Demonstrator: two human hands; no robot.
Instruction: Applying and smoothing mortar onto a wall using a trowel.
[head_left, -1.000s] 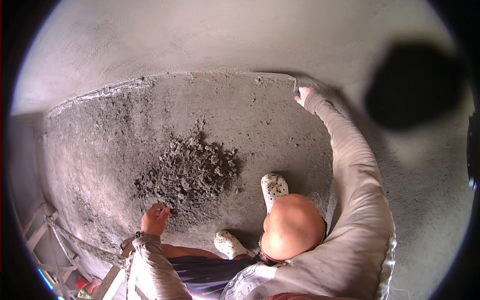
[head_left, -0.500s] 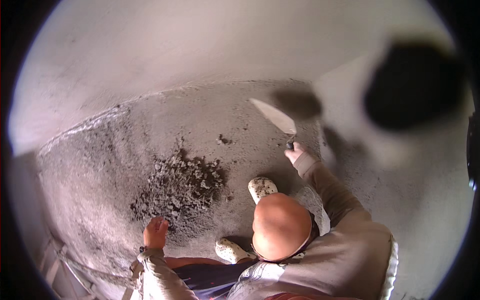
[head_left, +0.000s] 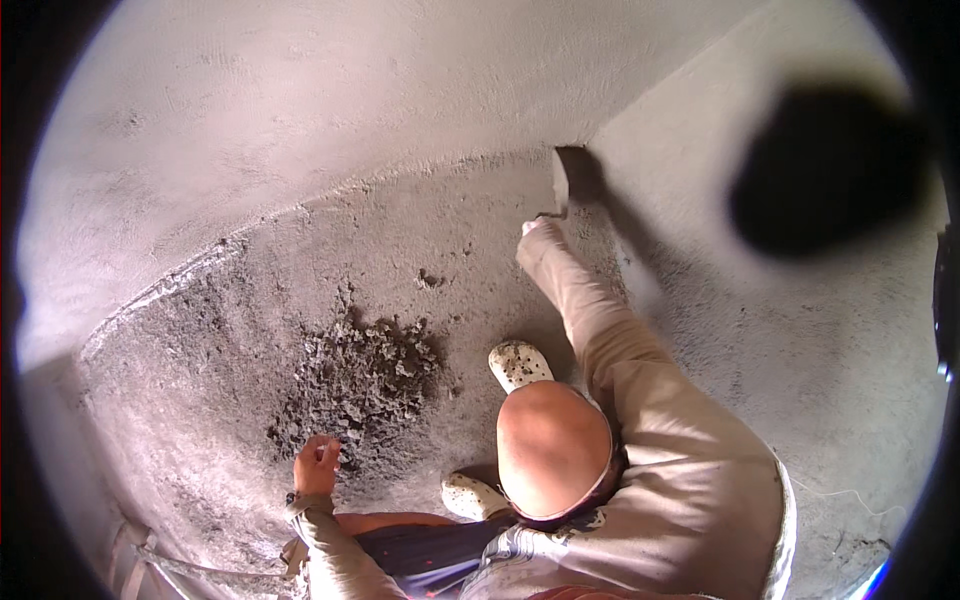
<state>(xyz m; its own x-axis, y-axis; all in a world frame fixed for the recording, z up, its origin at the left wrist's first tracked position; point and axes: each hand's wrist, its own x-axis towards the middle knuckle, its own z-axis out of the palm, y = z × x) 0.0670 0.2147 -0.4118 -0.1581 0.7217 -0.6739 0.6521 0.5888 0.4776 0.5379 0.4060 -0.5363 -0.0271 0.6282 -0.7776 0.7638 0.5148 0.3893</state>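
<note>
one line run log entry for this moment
right hand: holds trowel at wall corner | left hand: loosely closed, empty, near mortar pile | floor: mortar-strewn

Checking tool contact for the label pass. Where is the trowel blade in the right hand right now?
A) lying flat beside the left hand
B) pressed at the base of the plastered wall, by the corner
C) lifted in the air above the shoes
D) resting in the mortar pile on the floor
B: the right hand holds the trowel with its blade against the foot of the wall, well beyond the mortar pile.
</note>
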